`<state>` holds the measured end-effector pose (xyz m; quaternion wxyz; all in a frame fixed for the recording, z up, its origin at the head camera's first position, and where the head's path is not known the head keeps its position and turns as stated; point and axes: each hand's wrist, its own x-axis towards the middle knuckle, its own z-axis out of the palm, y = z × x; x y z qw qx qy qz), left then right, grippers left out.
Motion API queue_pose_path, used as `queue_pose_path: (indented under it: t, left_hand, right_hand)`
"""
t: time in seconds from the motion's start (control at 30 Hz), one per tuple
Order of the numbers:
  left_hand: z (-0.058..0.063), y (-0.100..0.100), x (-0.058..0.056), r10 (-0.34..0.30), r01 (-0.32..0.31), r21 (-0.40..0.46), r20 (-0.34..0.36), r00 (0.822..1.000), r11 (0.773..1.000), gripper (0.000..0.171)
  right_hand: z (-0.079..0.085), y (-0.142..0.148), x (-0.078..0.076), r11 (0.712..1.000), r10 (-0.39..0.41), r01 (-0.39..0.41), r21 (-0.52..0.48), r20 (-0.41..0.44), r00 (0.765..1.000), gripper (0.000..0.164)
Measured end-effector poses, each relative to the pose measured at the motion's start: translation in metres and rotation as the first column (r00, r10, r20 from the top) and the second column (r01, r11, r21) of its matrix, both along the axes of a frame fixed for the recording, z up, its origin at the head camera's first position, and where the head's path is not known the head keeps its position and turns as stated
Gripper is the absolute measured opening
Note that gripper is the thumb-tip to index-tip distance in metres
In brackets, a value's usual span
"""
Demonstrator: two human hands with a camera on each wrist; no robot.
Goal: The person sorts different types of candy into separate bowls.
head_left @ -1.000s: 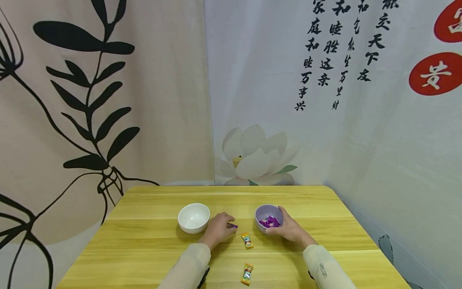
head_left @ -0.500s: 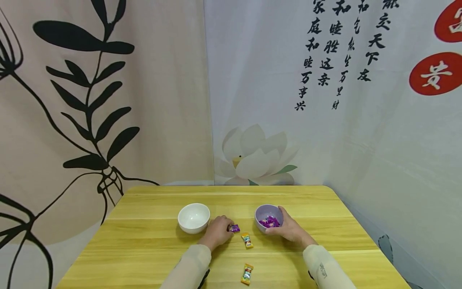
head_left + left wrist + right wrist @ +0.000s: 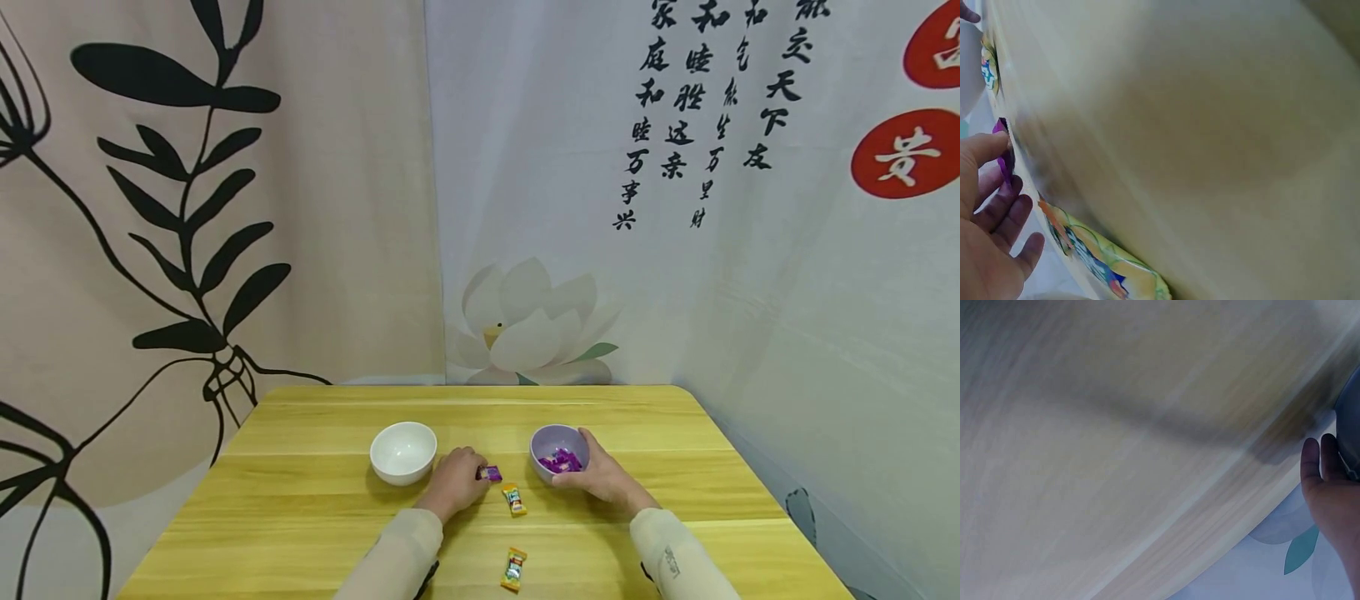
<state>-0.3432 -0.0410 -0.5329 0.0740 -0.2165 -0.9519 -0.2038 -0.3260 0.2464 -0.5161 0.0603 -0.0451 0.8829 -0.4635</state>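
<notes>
My left hand (image 3: 455,482) pinches a purple-wrapped candy (image 3: 491,473) between thumb and fingers, low over the table; the left wrist view shows the purple candy (image 3: 1005,156) at the thumb tip, the other fingers loosely bent. With thumb and fingers spread around its right side, my right hand (image 3: 603,475) grips a purple bowl (image 3: 542,442) that has several purple candies (image 3: 561,461) inside. In the right wrist view only a dark edge of the bowl (image 3: 1349,419) shows beside the hand (image 3: 1335,500). Just right of the left hand lies a yellow-wrapped candy (image 3: 513,500).
A white bowl (image 3: 402,452) stands left of the left hand. Nearer the front of the wooden table (image 3: 322,517) lies another yellow candy (image 3: 513,570). Behind the table's far edge hangs a printed cloth backdrop (image 3: 360,208).
The left hand has shifted slightly right and down, and more of the purple candy shows past its fingertips. The right hand and both bowls have stayed put.
</notes>
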Motion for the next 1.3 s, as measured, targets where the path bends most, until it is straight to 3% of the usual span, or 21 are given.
queue_pose_path:
  t: [0.17, 0.53, 0.83, 1.13, 1.3]
  left_hand:
    - [0.005, 0.003, 0.002, -0.017, 0.017, 0.022, -0.023, 1.000, 1.000, 0.022]
    - [0.015, 0.010, -0.003, 0.001, 0.000, 0.097, -0.004, 1.000, 0.995, 0.024]
    - [0.028, 0.011, -0.006, -0.007, 0.010, 0.123, -0.029, 1.000, 0.992, 0.023]
    - [0.041, 0.016, -0.005, -0.002, -0.001, 0.153, 0.016, 1.000, 0.988, 0.025]
    - [0.043, 0.018, -0.006, -0.020, 0.021, 0.144, -0.004, 1.000, 0.989, 0.026]
  right_hand:
    - [0.000, 0.000, 0.001, 1.000, 0.000, 0.000, -0.007, 0.003, 1.000, 0.121]
    - [-0.002, 0.000, 0.000, 1.000, -0.006, 0.006, -0.017, 0.007, 1.000, 0.122]
    - [-0.002, -0.001, -0.001, 1.000, -0.008, 0.008, -0.009, 0.010, 1.000, 0.121]
    - [-0.001, -0.001, -0.001, 1.000, -0.006, 0.007, -0.002, 0.006, 1.000, 0.121]
    - [-0.001, 0.000, -0.001, 1.000, -0.008, 0.008, -0.007, 0.008, 1.000, 0.121]
